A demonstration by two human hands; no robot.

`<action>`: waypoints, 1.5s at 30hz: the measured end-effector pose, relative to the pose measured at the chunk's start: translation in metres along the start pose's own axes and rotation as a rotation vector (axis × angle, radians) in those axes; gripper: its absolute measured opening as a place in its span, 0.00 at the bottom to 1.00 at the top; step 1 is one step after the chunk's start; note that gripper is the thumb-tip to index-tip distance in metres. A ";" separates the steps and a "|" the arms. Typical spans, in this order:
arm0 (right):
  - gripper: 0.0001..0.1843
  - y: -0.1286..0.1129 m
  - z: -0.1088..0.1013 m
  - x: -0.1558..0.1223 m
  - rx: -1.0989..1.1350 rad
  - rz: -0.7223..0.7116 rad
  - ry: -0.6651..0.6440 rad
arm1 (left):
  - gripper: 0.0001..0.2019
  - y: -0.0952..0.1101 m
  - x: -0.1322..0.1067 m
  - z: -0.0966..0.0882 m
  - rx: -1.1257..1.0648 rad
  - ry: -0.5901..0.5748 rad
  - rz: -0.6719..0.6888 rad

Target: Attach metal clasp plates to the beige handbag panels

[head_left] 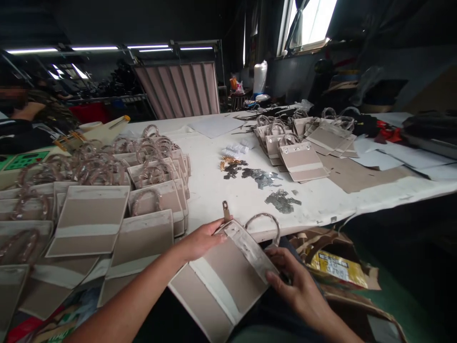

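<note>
bag panel (217, 286) between left hand (200, 240) and right hand (294, 278), at table edge (314, 215)

One camera, worn on the person's head, looks forward and down, with the left hand (202, 240) and right hand (300, 281) close by at 6 o'clock. The white worktable (214, 190) stretches away toward 12 o'clock, and a window (310, 24) sits farther off at 1 o'clock.

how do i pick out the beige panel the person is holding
At the long white table's near edge, the person's left hand and right hand hold a beige panel with a white stripe. Unlike the panels lying in rows, it is raised, with a metal tab at its top.
</note>
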State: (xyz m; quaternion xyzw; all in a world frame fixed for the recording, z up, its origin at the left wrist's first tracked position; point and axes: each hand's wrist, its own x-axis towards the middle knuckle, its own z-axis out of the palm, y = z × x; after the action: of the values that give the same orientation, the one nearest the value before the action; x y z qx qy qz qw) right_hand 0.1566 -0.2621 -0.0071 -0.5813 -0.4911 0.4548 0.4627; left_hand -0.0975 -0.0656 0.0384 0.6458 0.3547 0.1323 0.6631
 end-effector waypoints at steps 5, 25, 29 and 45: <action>0.28 0.017 0.016 -0.008 -0.003 0.066 -0.062 | 0.37 0.012 0.046 -0.002 0.335 -0.111 0.051; 0.21 -0.025 -0.004 0.102 -1.005 -0.196 -0.026 | 0.14 -0.007 0.063 0.043 1.012 0.425 0.229; 0.21 -0.015 -0.003 0.104 -0.990 -0.172 0.007 | 0.18 -0.037 0.043 0.069 1.166 0.502 0.404; 0.24 -0.016 0.004 0.116 -0.967 -0.114 0.019 | 0.26 -0.050 0.047 0.062 1.171 0.433 0.366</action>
State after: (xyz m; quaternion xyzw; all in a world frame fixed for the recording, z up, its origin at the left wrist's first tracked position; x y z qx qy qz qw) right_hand 0.1628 -0.1454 -0.0006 -0.7060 -0.6730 0.1430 0.1681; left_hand -0.0380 -0.0895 -0.0284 0.9091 0.3779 0.1549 0.0816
